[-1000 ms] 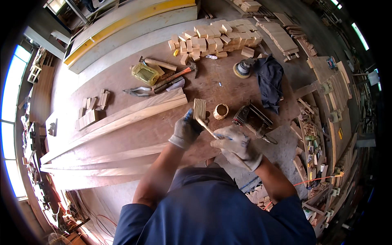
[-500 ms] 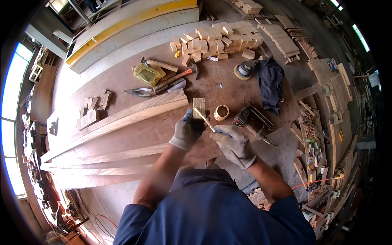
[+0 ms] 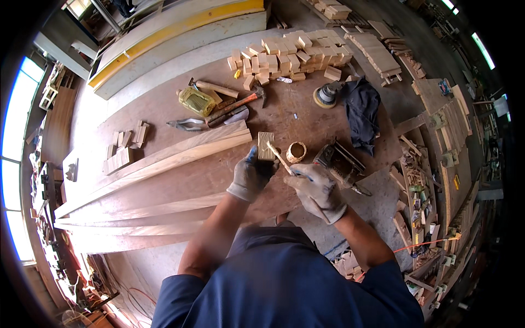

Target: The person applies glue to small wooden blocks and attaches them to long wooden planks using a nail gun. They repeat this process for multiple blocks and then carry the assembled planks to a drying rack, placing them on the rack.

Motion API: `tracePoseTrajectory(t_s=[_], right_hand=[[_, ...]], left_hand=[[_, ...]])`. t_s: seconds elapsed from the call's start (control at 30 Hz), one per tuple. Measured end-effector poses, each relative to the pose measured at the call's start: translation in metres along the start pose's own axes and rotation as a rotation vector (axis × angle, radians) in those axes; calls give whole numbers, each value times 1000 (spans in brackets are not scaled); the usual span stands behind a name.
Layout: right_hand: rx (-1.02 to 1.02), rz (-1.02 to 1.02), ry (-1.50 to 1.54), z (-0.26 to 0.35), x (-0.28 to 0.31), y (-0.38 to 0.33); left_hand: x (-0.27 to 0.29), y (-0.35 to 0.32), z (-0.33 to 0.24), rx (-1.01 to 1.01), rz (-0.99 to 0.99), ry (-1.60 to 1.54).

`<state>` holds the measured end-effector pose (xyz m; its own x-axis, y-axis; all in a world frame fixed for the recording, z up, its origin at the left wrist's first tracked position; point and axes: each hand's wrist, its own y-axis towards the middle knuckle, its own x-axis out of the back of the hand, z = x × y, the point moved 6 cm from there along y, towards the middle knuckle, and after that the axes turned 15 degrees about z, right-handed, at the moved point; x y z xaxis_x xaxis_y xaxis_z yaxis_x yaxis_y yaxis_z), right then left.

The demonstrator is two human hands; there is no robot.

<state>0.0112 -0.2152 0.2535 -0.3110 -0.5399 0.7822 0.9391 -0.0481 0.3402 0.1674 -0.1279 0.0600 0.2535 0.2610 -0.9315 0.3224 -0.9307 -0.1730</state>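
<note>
Head view looks down on our workbench [image 3: 180, 180], where we hold a small wooden block [image 3: 266, 146] in our gloved left hand [image 3: 251, 176], fingers wrapped round its lower part so that it stands up off the board. Our gloved right hand [image 3: 317, 188] pinches a thin wooden stick [image 3: 279, 157], its tip resting against the block's face; the fingers are closed narrowly on the stick's lower end. We judge that we are spreading or dabbing something onto the block, perhaps glue from the little round pot [image 3: 296, 151] just beside it, though the stick's tip is too small to tell. The next move seems to call for a steady block and a light, even stroke. Both forearms come up from the lower edge and meet over the bench's middle, wrists bent inward. Long tapered boards [image 3: 164, 158] lie to our left, a hammer [image 3: 240, 101] and a stack of cut blocks [image 3: 284, 54] sit farther off, and a dark cloth [image 3: 362, 106] lies to the right.
</note>
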Motion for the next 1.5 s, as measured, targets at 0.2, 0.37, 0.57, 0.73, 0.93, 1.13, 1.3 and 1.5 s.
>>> tracePoseTrajectory(t_s=[0.2, 0.37, 0.57, 0.73, 0.93, 1.13, 1.3, 1.5], right_hand=[[-169, -284, 126, -22, 25, 3], [-662, -276, 376, -125, -10, -36], [-978, -112, 613, -194, -65, -53], [-834, 569, 253, -172, -160, -87], [-244, 574, 21, -66, -256, -12], [-111, 792, -108, -55, -305, 8], [-224, 740, -166, -74, -282, -21], [-369, 719, -264, -109, -238, -88]], left_hand=[[-4, 0, -3, -13, 151, -103], [-8, -27, -25, 22, 93, 35], [6, -86, -84, -64, -125, 665], [33, -156, -110, -108, -385, 912], [39, -225, -68, -150, -562, 793], [36, -259, -23, -239, -644, 792], [20, -260, -17, -194, -591, 789], [26, -261, -21, -131, -405, 800]])
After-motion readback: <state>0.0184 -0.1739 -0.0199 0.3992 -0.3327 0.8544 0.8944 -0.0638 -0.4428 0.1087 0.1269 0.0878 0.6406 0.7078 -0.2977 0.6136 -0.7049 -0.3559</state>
